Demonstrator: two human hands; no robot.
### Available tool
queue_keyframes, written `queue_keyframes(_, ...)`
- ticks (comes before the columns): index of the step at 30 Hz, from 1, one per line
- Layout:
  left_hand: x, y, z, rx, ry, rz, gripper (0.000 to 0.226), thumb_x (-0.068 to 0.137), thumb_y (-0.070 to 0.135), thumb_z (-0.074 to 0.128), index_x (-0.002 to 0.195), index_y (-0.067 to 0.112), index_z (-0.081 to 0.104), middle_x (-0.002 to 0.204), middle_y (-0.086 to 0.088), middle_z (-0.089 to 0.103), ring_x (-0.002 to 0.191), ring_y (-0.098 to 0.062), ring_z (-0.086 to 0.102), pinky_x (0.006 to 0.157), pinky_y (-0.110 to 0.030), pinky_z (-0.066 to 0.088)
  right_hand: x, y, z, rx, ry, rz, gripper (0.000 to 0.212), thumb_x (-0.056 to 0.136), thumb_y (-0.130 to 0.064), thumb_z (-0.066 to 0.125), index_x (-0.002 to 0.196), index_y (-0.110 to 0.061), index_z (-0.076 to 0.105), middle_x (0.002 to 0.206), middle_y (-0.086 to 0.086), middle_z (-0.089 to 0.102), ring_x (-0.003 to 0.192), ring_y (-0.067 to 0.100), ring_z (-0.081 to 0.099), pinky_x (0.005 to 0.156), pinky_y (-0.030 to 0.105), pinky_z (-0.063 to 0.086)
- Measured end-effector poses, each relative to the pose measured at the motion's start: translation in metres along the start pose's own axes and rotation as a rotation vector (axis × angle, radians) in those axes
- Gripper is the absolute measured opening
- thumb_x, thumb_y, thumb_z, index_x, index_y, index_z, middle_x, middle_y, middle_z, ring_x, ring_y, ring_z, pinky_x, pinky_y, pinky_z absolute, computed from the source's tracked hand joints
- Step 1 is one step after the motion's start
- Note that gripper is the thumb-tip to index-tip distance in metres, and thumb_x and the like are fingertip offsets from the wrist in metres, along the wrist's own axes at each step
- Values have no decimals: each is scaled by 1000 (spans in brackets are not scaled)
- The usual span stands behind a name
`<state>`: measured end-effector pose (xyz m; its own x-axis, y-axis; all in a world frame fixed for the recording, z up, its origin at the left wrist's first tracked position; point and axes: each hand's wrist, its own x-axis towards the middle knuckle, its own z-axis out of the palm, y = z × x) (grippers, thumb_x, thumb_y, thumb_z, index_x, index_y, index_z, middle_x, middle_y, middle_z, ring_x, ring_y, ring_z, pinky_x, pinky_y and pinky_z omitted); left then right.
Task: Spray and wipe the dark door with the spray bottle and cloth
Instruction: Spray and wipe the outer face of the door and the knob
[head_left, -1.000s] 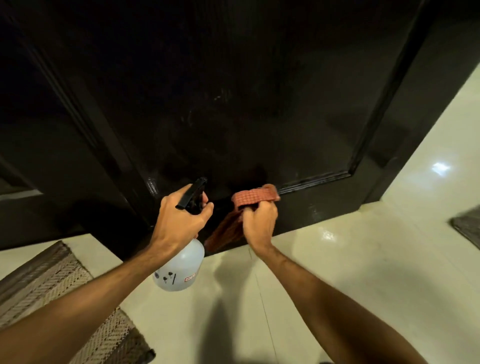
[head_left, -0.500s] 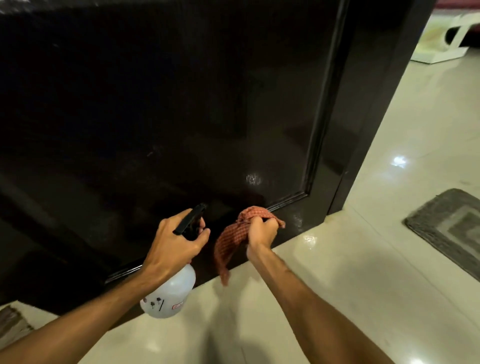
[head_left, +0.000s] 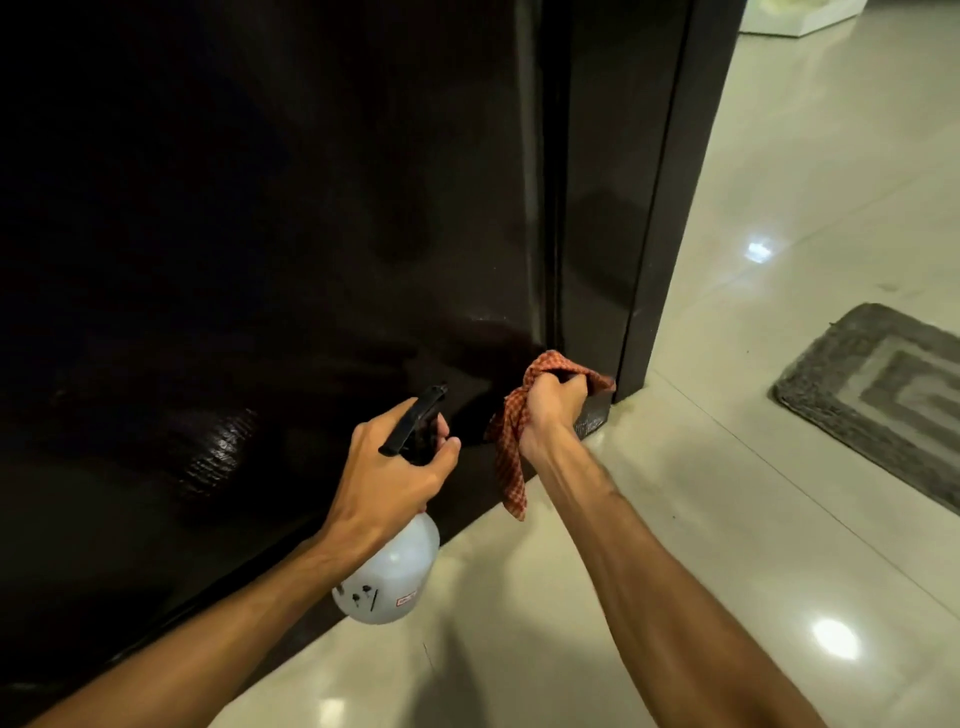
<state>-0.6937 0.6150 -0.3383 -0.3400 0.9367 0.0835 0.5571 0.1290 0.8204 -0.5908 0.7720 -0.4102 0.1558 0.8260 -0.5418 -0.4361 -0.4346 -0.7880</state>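
Filling the left and centre of the view, the door (head_left: 260, 234) stands dark and glossy, its lower panel showing a faint patch of reflected texture. Its bottom edge meets the floor (head_left: 727, 467) along a diagonal line.

Left hand (head_left: 387, 480): closed around the neck of the bottle (head_left: 389, 577), fingers (head_left: 447, 447) curled at the black trigger head, which points up and toward the door. The bottle's white translucent body hangs below the hand, clear of the floor, just in front of the door's lower rail. Small marks and a red label show on its base.

Right hand (head_left: 553, 410): closed in a fist on the cloth (head_left: 511, 452), a red checked piece. The bunched top of the cloth is pressed against the door at its lower right corner, close to the vertical edge. A loose tail hangs down beside the wrist, not reaching the floor.

Right of the door, the floor is pale, polished tile with bright light reflections. A grey mat (head_left: 883, 395) with a rectangular pattern lies well apart from both hands, at the right edge.
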Motion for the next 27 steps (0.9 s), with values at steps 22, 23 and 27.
queue_keyframes(22,33,136,-29,-124,161,217,12,93,14,76,87,17,66,71,-7,64,47,-13,62,47,-19,51,-90,-162,37,-333,-140,-1016,12,91,-7,55,99,-16,57,110,0,61,101,14,62,96,46,51)
queue_keyframes(23,31,140,-32,-127,163,225,13,93,14,76,86,18,66,70,-7,64,48,-13,62,47,-19,51,-95,-170,40,-330,-141,-1043,12,92,-7,55,99,-16,57,109,0,60,99,13,62,95,46,52)
queue_keyframes(27,27,155,-48,-137,184,249,13,92,15,76,85,19,66,70,-4,65,48,-12,62,48,-20,50,-118,-211,56,-340,-129,-1176,12,92,-4,56,98,-13,57,103,1,60,93,11,60,91,42,54)
